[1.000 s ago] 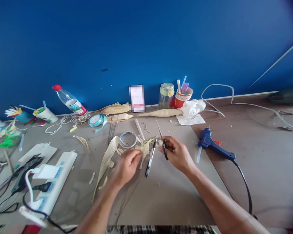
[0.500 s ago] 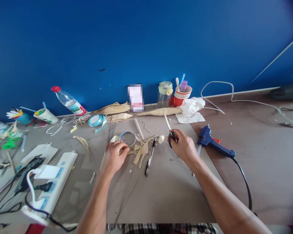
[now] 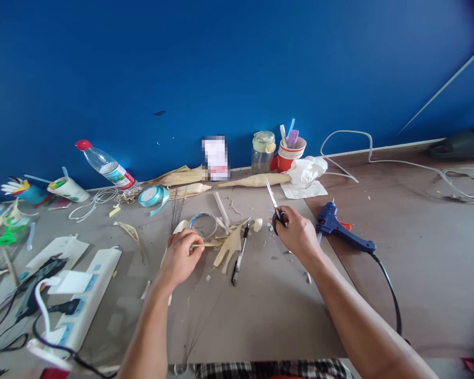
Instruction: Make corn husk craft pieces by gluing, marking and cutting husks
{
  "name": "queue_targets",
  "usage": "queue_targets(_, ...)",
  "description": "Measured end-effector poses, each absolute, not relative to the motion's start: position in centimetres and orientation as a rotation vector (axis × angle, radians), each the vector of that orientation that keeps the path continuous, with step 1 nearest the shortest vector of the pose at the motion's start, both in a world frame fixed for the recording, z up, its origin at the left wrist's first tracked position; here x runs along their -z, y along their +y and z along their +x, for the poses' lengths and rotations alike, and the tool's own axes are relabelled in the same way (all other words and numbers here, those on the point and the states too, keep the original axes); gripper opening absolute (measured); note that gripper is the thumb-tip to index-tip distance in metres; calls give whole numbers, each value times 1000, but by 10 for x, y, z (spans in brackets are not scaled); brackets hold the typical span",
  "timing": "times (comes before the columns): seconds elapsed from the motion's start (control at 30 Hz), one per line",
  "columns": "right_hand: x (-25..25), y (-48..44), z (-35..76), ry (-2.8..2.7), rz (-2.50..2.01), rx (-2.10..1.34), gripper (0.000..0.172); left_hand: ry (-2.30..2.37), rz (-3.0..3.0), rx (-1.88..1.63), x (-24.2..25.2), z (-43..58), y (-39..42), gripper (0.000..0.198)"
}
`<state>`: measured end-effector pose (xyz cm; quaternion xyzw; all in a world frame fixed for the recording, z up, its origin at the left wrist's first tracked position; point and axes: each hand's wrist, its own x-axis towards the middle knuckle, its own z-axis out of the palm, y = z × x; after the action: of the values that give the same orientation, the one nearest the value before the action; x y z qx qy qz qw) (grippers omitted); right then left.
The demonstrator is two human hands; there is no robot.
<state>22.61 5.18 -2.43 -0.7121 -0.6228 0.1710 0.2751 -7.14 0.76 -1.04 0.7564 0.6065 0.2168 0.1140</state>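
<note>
My right hand grips black-handled scissors, whose blades point up and away over the table. On the left, my left hand is closed, fingertips pinching a thin pale strip of husk-like material. Just beyond that hand lies a roll of clear tape. Between the hands are dry husk pieces and a black-and-clear pen lying beside them. A small cream-coloured piece rests near the scissors.
A blue glue gun lies right of my right hand, its cord running toward me. A white power strip is at the left. Along the wall stand a bottle, a jar and red cups; a ribbon roll lies nearer.
A thin strip now shows between my left fingertips, and that hand has turned slightly. My right hand still holds the scissors. The whole view has shifted a little.
</note>
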Motion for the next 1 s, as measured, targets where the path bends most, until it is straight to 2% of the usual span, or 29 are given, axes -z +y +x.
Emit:
queue_targets(0.2,29,54,228,-1727,-1922,-403,30,1875,1990,-1225,4,-70,10,1)
queue_targets(0.33,30,54,228,-1841,-1997,-302,36,2117,1953,-1448,6,-66,10,5)
queue_targets(0.5,27,51,224,-1987,-2079,-243,45,2211,1979,-1462,8,-59,9,9)
queue_targets(0.67,28,50,222,-2028,-2089,-163,49,2122,1953,-1451,16,-54,8,6)
queue_targets(0.83,32,51,223,-2024,-2093,-195,49,1826,1830,-1534,20,-52,6,35)
queue_targets(1.0,31,49,223,-2058,-2056,-343,47,1723,1861,-1493,17,-50,3,34)
